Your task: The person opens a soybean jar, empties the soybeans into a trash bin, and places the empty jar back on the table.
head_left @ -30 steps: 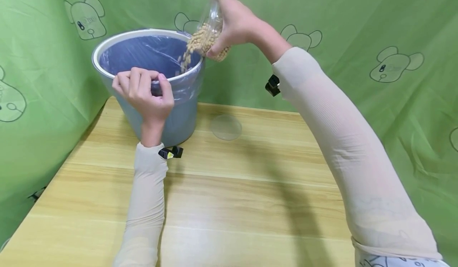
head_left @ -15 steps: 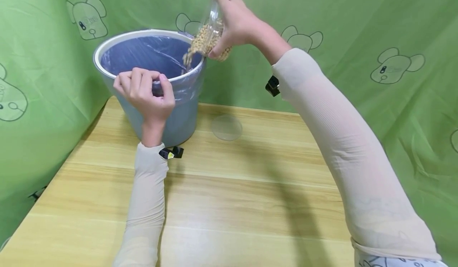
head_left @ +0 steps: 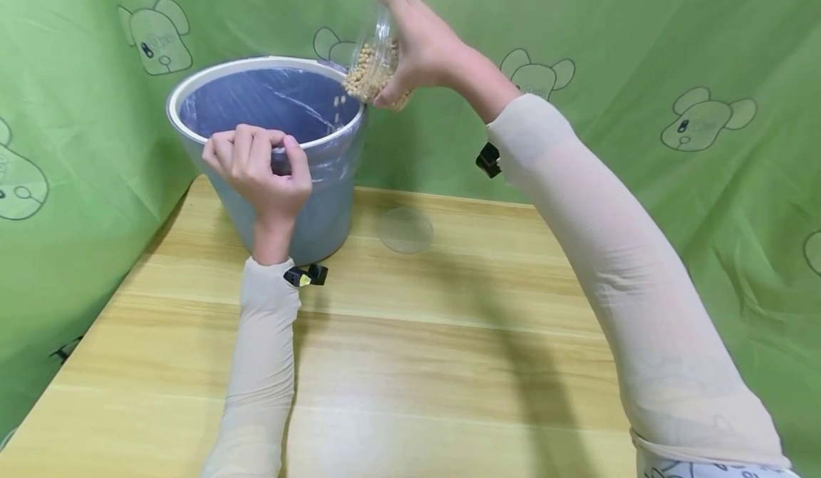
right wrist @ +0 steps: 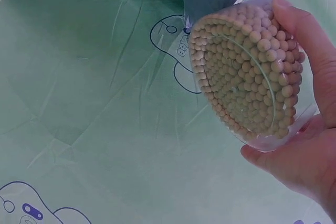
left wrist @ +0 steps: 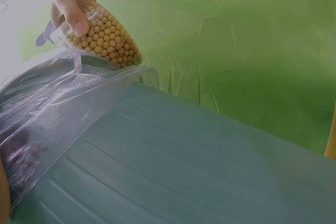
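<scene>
While my left hand (head_left: 259, 164) grips the bin (head_left: 327, 204), my right hand (head_left: 425, 47) holds the jar (head_left: 374, 65) mid-pour; steeper tilting seems needed next.

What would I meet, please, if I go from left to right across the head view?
Left hand → tilted clear jar → right hand → right sleeve. I leave out the bin and the clear disc, because they overlap others in this order.
</scene>
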The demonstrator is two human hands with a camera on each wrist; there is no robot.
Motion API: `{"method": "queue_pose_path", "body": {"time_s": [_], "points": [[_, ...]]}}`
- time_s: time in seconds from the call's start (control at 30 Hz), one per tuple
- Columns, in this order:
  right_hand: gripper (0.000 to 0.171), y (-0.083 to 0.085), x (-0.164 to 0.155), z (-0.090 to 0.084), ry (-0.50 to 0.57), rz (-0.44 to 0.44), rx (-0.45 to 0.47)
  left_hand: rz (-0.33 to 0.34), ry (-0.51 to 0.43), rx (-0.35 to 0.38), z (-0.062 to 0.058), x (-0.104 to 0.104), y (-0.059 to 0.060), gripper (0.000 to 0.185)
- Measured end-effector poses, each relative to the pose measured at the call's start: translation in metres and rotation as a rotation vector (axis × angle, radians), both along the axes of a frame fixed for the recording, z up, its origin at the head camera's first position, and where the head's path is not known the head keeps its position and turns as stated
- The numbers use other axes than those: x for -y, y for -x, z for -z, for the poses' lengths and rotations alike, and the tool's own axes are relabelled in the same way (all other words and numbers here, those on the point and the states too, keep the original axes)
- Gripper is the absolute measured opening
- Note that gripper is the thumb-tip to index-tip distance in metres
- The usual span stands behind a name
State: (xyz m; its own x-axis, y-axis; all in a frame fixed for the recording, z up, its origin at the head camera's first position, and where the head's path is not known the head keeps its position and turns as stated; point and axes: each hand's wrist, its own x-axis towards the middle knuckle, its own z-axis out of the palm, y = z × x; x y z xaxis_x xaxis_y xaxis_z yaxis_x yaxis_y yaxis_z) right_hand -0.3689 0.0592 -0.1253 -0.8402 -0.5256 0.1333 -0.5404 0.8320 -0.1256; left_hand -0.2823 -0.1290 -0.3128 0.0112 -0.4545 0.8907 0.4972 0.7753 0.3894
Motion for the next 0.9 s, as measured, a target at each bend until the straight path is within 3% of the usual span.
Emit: {"method": "queue_pose_path", "body": {"time_s": [0.9], "points": [[0.141, -0.006, 0.019, -0.002, -0.134, -0.031, -0.078, 0.013, -0.013, 0.017, 0.002, 0.002, 0.001, 0.032]]}}
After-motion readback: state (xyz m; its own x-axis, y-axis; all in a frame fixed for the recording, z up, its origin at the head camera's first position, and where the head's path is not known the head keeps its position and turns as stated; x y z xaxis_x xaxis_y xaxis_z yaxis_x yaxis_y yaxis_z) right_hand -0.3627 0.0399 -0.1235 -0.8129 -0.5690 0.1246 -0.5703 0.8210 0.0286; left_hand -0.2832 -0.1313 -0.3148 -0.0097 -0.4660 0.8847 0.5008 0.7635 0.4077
